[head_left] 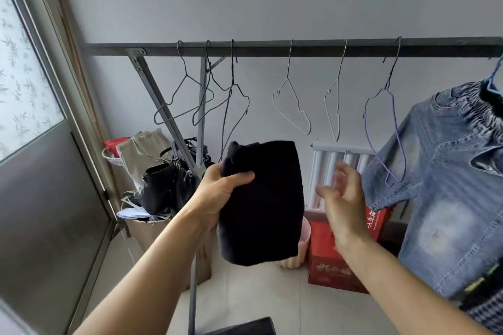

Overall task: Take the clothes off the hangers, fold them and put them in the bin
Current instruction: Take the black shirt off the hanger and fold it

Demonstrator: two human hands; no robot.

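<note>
Clenched around the upper left edge of a folded black garment (261, 204), the left hand (217, 193) has its thumb laid across the front and its fingers hidden behind the cloth. That bundle hangs mid-air at the centre of the view, above the floor. At three o'clock from it, the right hand (344, 196) is blurred, fingers loosely spread and holding nothing, just clear of the fabric.

My judgement is that the folding is done and the drop into the bin comes next. A dark edge (245, 328) at six o'clock may be the bin, though too little shows to tell. To do it well, the free hand should support the bottom fold so the layers stay stacked, and the bundle should be lowered flat rather than tossed.

At twelve o'clock a dark metal rail (299, 47) carries six bare wire hangers, among them a purple hanger (386, 128) toward two o'clock. At three o'clock a denim garment (446, 187) hangs from a blue hanger (494, 79), not yet taken down. Below the hands, a pink ribbed bucket (299, 247) and a red carton (337, 261) stand on the pale tiled floor (258, 296), with a white radiator (334, 168) on the wall behind. At nine o'clock, bags (163, 179) heap over a cardboard box beside a frosted glass door (24, 84).
</note>
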